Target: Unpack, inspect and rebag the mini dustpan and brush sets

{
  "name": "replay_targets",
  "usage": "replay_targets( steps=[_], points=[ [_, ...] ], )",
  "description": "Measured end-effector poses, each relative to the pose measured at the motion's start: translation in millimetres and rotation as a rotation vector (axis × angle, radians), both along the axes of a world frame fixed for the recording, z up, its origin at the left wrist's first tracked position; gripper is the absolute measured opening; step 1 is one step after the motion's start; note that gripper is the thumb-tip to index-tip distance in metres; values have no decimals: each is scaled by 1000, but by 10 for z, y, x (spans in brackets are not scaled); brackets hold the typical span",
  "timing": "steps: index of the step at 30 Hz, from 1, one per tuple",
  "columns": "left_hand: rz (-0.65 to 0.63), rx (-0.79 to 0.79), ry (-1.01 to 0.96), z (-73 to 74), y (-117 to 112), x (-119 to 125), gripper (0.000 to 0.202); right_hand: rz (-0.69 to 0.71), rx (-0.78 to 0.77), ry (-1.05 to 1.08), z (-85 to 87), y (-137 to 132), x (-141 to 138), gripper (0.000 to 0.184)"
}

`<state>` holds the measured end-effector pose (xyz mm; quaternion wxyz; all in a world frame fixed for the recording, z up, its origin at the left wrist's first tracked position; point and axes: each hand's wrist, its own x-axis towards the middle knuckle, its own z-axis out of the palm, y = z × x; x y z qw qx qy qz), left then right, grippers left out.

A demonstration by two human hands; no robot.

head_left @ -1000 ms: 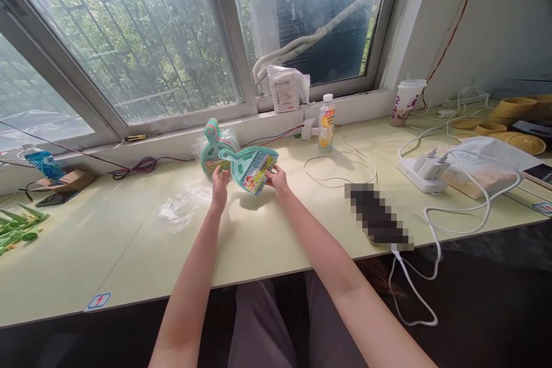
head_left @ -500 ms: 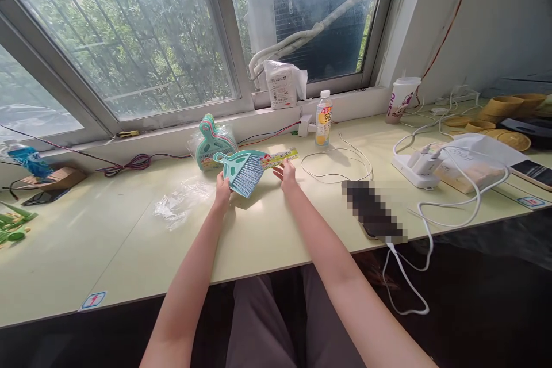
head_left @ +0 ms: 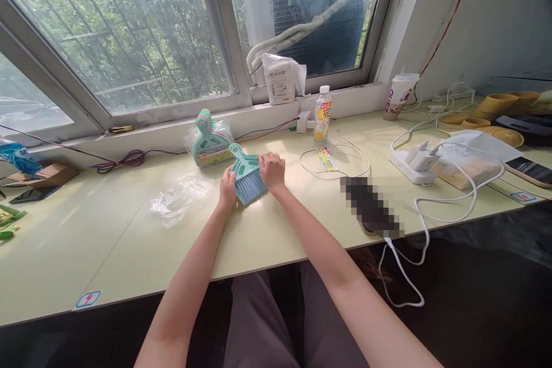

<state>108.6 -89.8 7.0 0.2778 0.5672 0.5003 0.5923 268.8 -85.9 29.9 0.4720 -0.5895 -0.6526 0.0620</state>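
A teal mini dustpan and brush set (head_left: 249, 175) is held just above the table, its handle pointing away and its grey-blue bristles toward me. My left hand (head_left: 227, 186) grips its left edge, thumb on top. My right hand (head_left: 273, 172) is closed over its right edge, fingers curled over the front. Behind it, against the wall, leans a stack of similar dustpan sets (head_left: 211, 141) in clear wrap, with pink and green edges showing. To the right a yellow-green label strip (head_left: 326, 159) lies on the table by a thin cable.
Crumpled clear plastic (head_left: 175, 201) lies to the left. A drink bottle (head_left: 322, 115) stands near the wall. On the right are a phone (head_left: 373, 207) on a charging cable, a power strip (head_left: 414, 165) and a paper cup (head_left: 401, 98). The table's front edge (head_left: 259, 269) is close to me.
The yellow-green label strip has left my right hand and now lies on the table to the right. My right hand has moved left onto the dustpan set, which is turned more upright.
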Motion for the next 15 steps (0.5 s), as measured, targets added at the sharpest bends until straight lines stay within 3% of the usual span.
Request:
replay_targets(
  steps=[3,5,12,15],
  points=[
    [22,70,116,36,-86,59,34,14,-12,-332,-23,-86,-109,30],
    [16,88,168,60,-125,80,38,-13,4,-398,-38,-96,-114,30],
    [-177,115,131,157,-90,64,46,-27,-16,-107,-32,13,-20,35],
    [-164,40,165,147,-51,-13,47,63,-55,76,31,73,13,38]
  ],
)
